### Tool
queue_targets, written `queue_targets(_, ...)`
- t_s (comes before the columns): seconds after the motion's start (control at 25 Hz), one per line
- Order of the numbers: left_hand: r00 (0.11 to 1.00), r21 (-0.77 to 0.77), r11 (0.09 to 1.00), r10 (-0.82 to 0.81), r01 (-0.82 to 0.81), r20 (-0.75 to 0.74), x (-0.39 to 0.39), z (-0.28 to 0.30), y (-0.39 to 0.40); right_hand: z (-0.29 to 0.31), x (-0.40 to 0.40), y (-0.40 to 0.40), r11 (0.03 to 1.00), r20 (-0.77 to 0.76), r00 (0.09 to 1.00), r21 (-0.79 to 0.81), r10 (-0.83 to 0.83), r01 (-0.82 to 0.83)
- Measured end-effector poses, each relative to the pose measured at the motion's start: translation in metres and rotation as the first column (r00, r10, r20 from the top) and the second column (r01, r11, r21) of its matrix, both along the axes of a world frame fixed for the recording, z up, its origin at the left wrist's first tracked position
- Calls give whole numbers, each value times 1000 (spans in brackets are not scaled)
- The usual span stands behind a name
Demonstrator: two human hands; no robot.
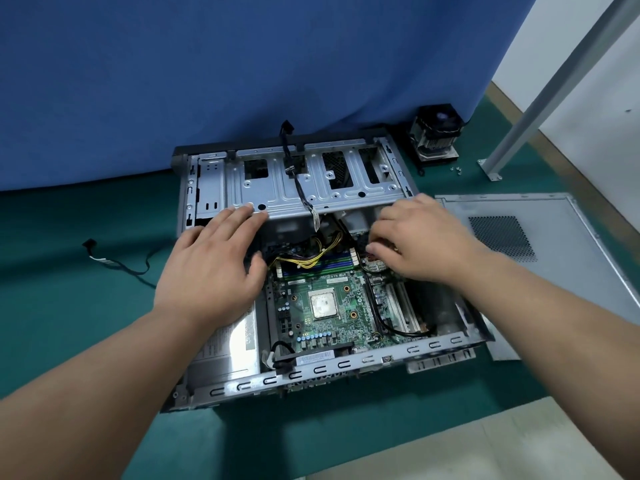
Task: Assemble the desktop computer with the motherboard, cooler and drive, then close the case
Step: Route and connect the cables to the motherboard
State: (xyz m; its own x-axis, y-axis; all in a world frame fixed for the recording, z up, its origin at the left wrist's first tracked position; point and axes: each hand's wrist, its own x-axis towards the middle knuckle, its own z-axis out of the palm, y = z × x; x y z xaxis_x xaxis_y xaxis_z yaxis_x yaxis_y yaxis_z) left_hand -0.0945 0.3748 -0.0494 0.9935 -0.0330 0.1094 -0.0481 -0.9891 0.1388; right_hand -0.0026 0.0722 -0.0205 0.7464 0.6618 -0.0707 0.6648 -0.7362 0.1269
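A blue curtain (242, 71) hangs behind everything, its hem meeting the green tabletop (69, 271). The open computer case (311, 367) lies flat on that tabletop, and the rest is placed from it. To the right of the case, flat on the green surface and partly tucked under the case's right edge, lies the grey side panel (554, 258) with its mesh vent. A grey metal post (561, 77) slants up beyond the panel, bolted down at its foot.

Across the far half of the case sits the metal drive cage (277, 188), with a black cable (301, 192) draped over it. Inside the case, at its near middle, the green motherboard (346, 306) lies flat with the bare silver processor (323, 304) at its centre. The silver power supply (228, 344) fills the case's near left corner, partly under the left forearm.

Beyond the case's far right corner, against the curtain, stands the cooler (436, 136), with a few small screws (458, 170) just to its right. Left of the case a loose black cable (114, 261) trails over the tabletop.

The left hand (211, 271) rests flat and spread, fingertips on the near edge of the drive cage, gripping nothing. The right hand (415, 240) reaches into the case's far right, fingers curled down over the cables there; whether it holds anything I cannot tell.
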Motion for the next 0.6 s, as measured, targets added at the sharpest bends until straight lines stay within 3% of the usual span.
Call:
queue_targets(0.16,999,7,1000,7,-7,-33,0,2,-1,-7,2,-3,1000,-73,997,2,-19,19)
queue_targets(0.36,996,-3,1000,25,-26,-88,-5,7,-2,-10,1,-6,998,-24,1000,62,-18,19)
queue_targets(0.6,992,22,999,41,-39,-117,-5,11,-4,-13,4,-6,997,-66,997,69,-38,42)
